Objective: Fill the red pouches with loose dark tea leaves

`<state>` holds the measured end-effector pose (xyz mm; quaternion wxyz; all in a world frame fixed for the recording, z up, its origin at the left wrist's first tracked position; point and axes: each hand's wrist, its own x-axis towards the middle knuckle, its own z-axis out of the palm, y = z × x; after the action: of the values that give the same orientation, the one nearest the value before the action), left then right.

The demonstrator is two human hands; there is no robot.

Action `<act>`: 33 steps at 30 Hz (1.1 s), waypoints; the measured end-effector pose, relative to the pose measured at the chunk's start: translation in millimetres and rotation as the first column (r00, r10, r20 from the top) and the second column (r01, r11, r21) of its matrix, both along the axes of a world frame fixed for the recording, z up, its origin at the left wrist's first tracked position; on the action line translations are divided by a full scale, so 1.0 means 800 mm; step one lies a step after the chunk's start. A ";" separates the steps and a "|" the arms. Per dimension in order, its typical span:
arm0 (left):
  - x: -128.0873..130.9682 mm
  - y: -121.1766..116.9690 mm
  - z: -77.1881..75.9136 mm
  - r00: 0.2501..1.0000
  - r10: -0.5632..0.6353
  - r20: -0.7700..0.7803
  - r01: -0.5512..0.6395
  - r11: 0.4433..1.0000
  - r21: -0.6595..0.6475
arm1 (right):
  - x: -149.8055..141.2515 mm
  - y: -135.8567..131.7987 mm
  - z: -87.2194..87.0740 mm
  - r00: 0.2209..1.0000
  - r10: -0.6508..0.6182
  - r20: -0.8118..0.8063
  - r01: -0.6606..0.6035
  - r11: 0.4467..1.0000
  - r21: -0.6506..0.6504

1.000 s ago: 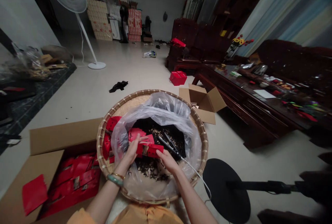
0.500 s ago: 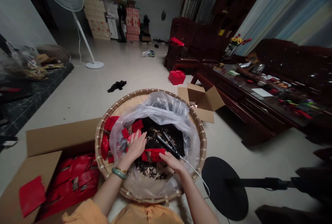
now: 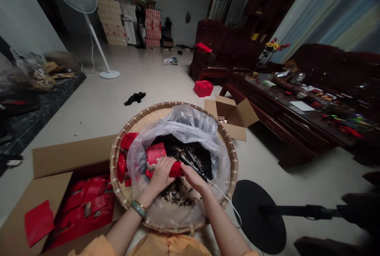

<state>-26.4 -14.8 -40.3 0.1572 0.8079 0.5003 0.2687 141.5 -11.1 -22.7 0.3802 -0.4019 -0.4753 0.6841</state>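
In the lower centre of the frame, a red packet (image 3: 176, 169) with a smooth skin is held between the two bare hands, above the open mouth of a bag. The left hand (image 3: 162, 175) covers the packet's left end, fingers laid close together over it; the right hand (image 3: 192, 177) grasps its right end, with the thumb side against it. A smooth, rounded green bangle (image 3: 138, 208) circles the left wrist. The bag (image 3: 190, 131) is thin, cloudy plastic, its rim crumpled into soft folds, and it sits in a round, shallow woven basket (image 3: 175, 104) whose rim is bound at intervals with pale strips. Dark, curled, brittle-looking shreds (image 3: 178, 194) lie in the bag, and flat, boxy red packets (image 3: 156, 153) are piled left of centre. A slim black two-armed tool (image 3: 194, 165) lies open in a narrow V just beyond the right hand, its pale, thin cord (image 3: 228, 202) curving over the basket's edge toward the lower right. Glossy, creased red pouches (image 3: 92, 204) fill a stiff cardboard carton (image 3: 74, 151) at the lower left, with a flat red piece (image 3: 39, 222), one edge jagged, on its flap. At the lower right is a matte black disc-shaped base (image 3: 258, 216); a smaller open carton (image 3: 237, 131), flaps spread, stands right of centre beside a dark, polished wooden table (image 3: 267, 107).
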 end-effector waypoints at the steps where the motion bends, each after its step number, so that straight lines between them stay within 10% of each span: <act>1: -0.004 0.003 -0.001 0.999 0.029 0.027 -0.028 1.000 -0.011 | 0.003 0.003 -0.002 0.997 -0.069 -0.024 0.068 0.997 -0.037; 6: -0.011 0.012 -0.004 0.975 0.180 0.132 -0.169 0.981 -0.092 | 0.024 0.010 -0.031 0.941 -0.262 0.214 0.289 0.952 -0.106; 12: -0.001 0.017 0.002 0.925 0.344 0.159 -0.295 0.917 -0.267 | 0.032 0.012 -0.058 0.721 -0.382 0.578 0.106 0.885 0.453; 21: -0.026 0.032 0.002 0.875 0.405 0.265 -0.320 0.895 -0.310 | 0.010 0.074 -0.068 0.563 -0.480 0.673 -0.080 0.778 0.623; 28: -0.033 0.035 0.007 0.788 0.447 0.423 -0.301 0.880 -0.369 | -0.043 0.164 -0.030 0.350 -0.334 0.875 -0.222 0.878 0.424; 33: -0.035 0.036 0.002 0.762 0.451 0.465 -0.291 0.879 -0.377 | -0.059 0.157 -0.032 0.324 -0.279 0.904 -0.384 0.834 0.396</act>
<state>-54.3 13.9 -38.7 0.3479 0.5515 0.6198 0.4365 94.2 114.3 -48.1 0.1052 -0.5781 -0.7921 0.1652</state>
